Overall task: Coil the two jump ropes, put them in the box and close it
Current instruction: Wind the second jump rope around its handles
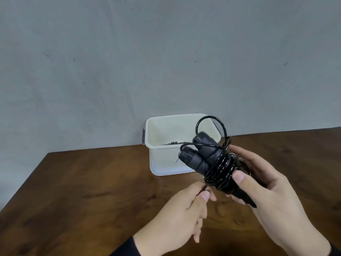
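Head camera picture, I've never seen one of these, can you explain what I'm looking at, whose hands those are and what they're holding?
There is no machine here. The single picture comes from a camera worn on a person's head, looking forward and down at their own two hands. The right hand grips a black jump rope, its cord wound around the two handles. The left hand pinches a loose bit of the cord just below the bundle. Behind them, an open white plastic box stands on a dark wooden table against a grey wall. Something dark lies inside the box, too hidden to name.
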